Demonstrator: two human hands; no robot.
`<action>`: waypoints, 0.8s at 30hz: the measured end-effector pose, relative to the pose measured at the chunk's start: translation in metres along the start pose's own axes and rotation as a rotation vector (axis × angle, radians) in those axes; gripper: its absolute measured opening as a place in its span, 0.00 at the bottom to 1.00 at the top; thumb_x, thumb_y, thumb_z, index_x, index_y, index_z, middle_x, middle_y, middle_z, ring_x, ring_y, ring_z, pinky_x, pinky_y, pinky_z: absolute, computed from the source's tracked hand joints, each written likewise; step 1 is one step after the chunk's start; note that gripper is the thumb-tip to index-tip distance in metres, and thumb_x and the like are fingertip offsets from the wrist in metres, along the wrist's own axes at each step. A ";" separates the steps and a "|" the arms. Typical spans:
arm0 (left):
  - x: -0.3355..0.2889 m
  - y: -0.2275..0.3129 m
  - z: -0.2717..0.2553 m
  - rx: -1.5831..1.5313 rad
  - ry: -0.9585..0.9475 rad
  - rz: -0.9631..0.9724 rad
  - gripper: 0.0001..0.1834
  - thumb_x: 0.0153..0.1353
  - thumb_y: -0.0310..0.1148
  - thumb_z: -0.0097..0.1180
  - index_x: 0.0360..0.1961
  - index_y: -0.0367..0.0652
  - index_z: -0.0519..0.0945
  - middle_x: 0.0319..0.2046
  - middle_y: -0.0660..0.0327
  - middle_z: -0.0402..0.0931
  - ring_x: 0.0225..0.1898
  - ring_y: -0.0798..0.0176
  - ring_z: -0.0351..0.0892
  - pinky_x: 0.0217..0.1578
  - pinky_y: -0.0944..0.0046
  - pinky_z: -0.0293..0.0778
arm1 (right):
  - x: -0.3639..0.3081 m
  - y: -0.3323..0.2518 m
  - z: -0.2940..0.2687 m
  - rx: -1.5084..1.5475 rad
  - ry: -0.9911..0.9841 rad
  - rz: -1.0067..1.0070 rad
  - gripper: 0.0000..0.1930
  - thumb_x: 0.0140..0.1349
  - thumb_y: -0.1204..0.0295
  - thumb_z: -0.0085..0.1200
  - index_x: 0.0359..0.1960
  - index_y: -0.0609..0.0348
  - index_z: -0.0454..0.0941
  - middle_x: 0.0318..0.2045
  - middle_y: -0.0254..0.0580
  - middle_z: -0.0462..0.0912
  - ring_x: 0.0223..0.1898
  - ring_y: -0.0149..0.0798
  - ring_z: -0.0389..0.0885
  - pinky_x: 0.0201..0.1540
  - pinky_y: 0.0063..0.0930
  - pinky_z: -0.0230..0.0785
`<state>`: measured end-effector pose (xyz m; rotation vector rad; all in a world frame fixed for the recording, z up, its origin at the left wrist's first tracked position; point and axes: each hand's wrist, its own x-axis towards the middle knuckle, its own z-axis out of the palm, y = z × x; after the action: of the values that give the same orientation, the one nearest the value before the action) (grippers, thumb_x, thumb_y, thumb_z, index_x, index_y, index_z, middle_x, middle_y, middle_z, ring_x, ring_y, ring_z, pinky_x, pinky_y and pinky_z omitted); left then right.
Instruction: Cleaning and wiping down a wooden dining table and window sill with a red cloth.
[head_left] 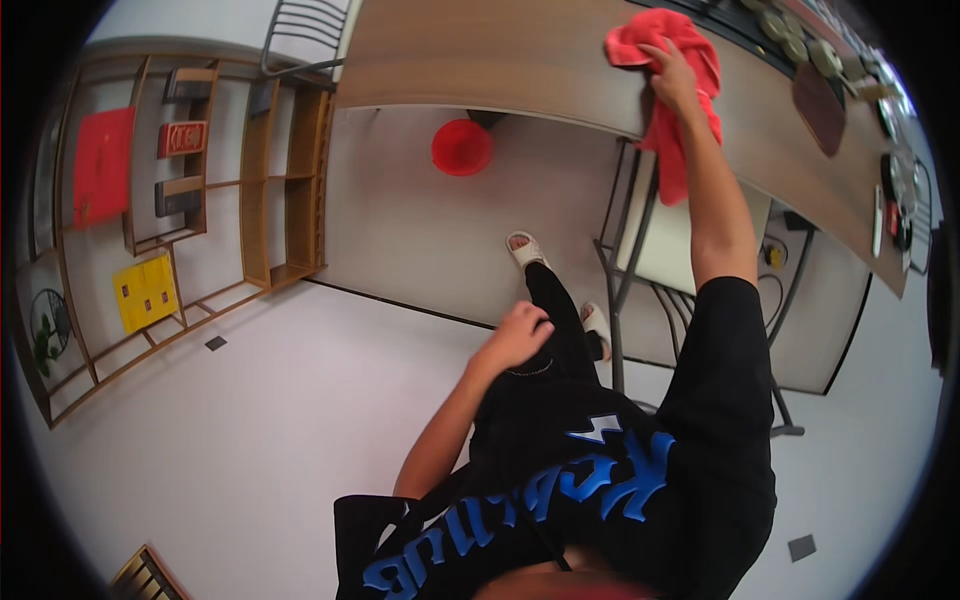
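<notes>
Red, soft-looking cloth is under my right hand, far right on the wood-look worktop, with a tail flopping over the near edge beside the chair. Right fingers are stretched across it; can't tell if they're pinching any folds. Left hand hangs empty, fingers loosely curled. Cloth should be light, limp and basically unbreakable, I reckon, though heavier if damp (can't tell). I'd take hold at the bunched middle, since that loose tail could snag on the chair. Writing-wise: no readable label on the cloth. There's big blue lettering on my black top, plus pale characters on a red box in the left-hand shelving.
</notes>
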<state>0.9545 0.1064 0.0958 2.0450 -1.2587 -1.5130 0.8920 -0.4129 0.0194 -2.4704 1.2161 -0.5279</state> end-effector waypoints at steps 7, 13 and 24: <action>0.018 -0.094 -0.095 -0.093 0.267 -0.194 0.18 0.67 0.39 0.49 0.51 0.38 0.76 0.51 0.45 0.72 0.53 0.45 0.73 0.55 0.54 0.70 | 0.031 -0.069 0.066 0.097 -0.068 -0.016 0.32 0.46 0.81 0.51 0.55 0.38 0.80 0.67 0.51 0.66 0.67 0.54 0.65 0.66 0.56 0.59; 0.028 -0.114 -0.126 0.070 0.066 -0.150 0.20 0.66 0.40 0.52 0.55 0.41 0.73 0.52 0.46 0.71 0.50 0.48 0.75 0.52 0.57 0.72 | 0.032 -0.239 0.115 0.306 -0.263 -0.141 0.27 0.49 0.81 0.52 0.50 0.40 0.84 0.65 0.47 0.70 0.66 0.52 0.66 0.69 0.60 0.50; 0.185 -0.042 -0.278 -0.794 0.244 0.045 0.29 0.63 0.32 0.55 0.63 0.35 0.61 0.62 0.50 0.66 0.55 0.55 0.76 0.51 0.54 0.76 | 0.054 -0.279 0.043 1.252 -0.271 0.208 0.24 0.64 0.81 0.45 0.63 0.56 0.72 0.50 0.45 0.81 0.54 0.37 0.77 0.58 0.26 0.66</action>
<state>1.2306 -0.0832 0.0634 1.5791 -0.4772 -1.3766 1.1325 -0.2893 0.1170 -1.2767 0.6546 -0.6018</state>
